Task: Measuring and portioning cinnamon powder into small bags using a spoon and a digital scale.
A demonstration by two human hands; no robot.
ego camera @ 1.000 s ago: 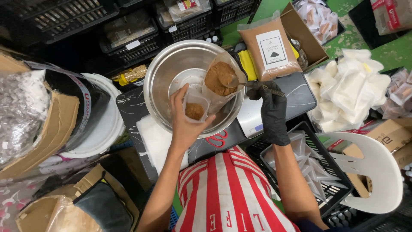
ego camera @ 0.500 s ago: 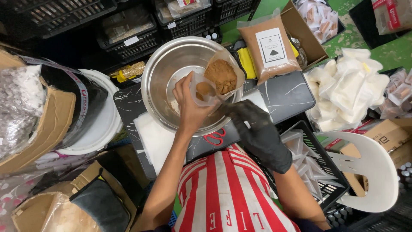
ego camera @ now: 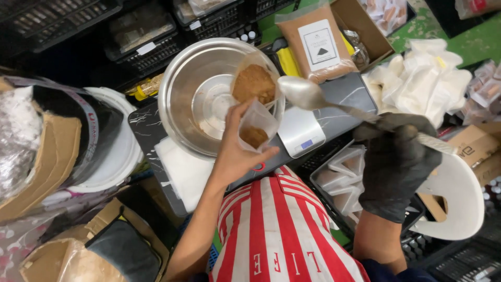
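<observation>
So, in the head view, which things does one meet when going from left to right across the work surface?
White bucket → metal bowl → small clear bag held in the left hand → spoon → right hand in a black glove → pile of white pouches.

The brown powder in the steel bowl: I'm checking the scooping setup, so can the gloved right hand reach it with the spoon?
Probably yes: the spoon in the right hand hangs beside the bowl, and nothing covers the powder.

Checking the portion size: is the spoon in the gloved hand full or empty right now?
Empty. The spoon bowl shows bare shiny metal with no brown powder, held by the gloved right hand.
</observation>
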